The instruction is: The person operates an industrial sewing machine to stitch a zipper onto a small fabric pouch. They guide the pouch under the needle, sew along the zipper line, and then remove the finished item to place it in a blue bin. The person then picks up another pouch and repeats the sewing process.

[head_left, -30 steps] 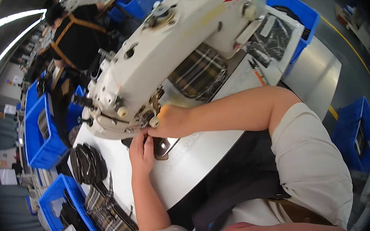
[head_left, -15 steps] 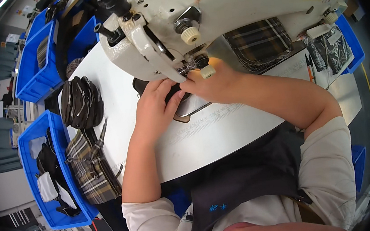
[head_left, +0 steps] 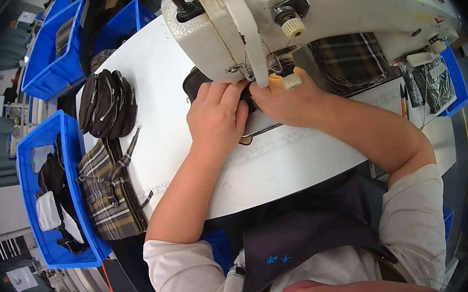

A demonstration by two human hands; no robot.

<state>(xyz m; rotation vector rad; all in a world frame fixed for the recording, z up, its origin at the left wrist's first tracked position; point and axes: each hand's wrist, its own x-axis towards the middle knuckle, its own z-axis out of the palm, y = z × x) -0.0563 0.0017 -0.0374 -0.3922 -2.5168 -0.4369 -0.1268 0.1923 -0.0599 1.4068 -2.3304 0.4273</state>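
A dark fabric piece (head_left: 194,83) lies under the head of a white sewing machine (head_left: 199,41), partly covered by my hands. My left hand (head_left: 217,116) is closed on its near side, fingers bent over the cloth and thumb alongside them. Close by the needle area, my right hand (head_left: 289,100) grips the same piece; its fingertips are partly hidden behind the machine's parts. The two hands almost touch. A small brown-edged tab (head_left: 246,140) shows on the table just below them.
Left on the white table (head_left: 162,125) sit a stack of dark zippered pouches (head_left: 106,105) and a plaid bag piece (head_left: 110,197). A blue bin (head_left: 96,231) of pieces stands beyond. Right of the needle are a plaid panel (head_left: 348,61), pens (head_left: 404,100) and plastic-wrapped packets (head_left: 435,85).
The view has shifted, so the machine and hands sit further right in the picture. Both hands stay on the dark fabric, the left one's fingers drawn closer together.
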